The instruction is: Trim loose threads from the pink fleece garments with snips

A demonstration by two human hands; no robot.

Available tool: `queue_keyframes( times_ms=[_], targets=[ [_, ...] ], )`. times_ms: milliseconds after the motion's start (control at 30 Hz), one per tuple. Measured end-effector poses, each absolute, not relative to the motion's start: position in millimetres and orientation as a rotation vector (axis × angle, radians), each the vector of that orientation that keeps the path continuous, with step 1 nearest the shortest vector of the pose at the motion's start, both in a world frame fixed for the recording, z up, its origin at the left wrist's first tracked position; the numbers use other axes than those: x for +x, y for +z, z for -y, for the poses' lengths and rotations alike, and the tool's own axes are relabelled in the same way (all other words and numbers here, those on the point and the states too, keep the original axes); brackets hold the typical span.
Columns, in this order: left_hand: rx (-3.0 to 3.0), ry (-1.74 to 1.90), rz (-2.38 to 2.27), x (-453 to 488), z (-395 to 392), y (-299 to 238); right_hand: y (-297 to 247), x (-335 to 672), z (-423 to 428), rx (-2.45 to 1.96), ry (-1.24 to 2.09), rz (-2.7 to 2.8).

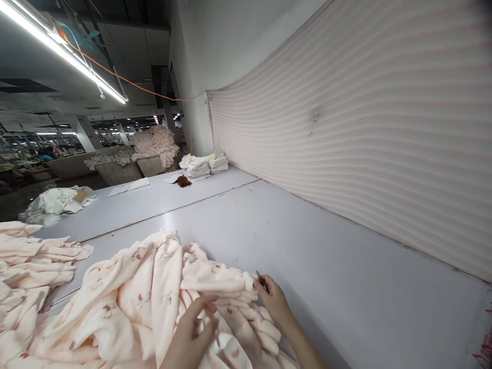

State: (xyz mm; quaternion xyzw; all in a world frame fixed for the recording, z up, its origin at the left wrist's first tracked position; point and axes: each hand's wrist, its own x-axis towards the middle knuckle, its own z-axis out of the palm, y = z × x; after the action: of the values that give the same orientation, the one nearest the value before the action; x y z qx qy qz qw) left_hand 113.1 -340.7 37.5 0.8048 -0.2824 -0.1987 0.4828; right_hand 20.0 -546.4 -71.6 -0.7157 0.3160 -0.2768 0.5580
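Pale pink fleece garments (138, 297) with small red printed figures lie heaped in front of me on the table. My right hand (271, 294) is at the right edge of the heap, closed around small dark thread snips (262, 281) whose points face up and away. Lower and to the left, my left hand (196, 325) hovers over or rests against the fleece; its thumb and forefinger are curved, with a gap between the tips. Slight blur hides whether it touches the cloth. A white piece of cloth (230, 351) shows just below it.
The pale table (326, 266) runs along a striped cloth curtain (346, 128) on the right. Stacked white cloths (198, 166) and a brown tuft (183, 181) sit at its far end. More fleece garments (34, 261) and a white cloth pile (57, 202) are at left.
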Motion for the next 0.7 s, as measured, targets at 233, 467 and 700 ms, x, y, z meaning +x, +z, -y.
queue_keyframes(
  times_ms=[233,467,700],
  targets=[
    [2.209,-0.674,1.046,105,377,13,-75,18,552,-1.673,-0.583,-0.594],
    [2.183,-0.444,1.009,105,376,5,-43,22,557,-1.382,-0.517,-0.567],
    [2.041,-0.093,1.053,94,387,9,-5,14,520,-1.141,-0.429,-0.505]
  ],
)
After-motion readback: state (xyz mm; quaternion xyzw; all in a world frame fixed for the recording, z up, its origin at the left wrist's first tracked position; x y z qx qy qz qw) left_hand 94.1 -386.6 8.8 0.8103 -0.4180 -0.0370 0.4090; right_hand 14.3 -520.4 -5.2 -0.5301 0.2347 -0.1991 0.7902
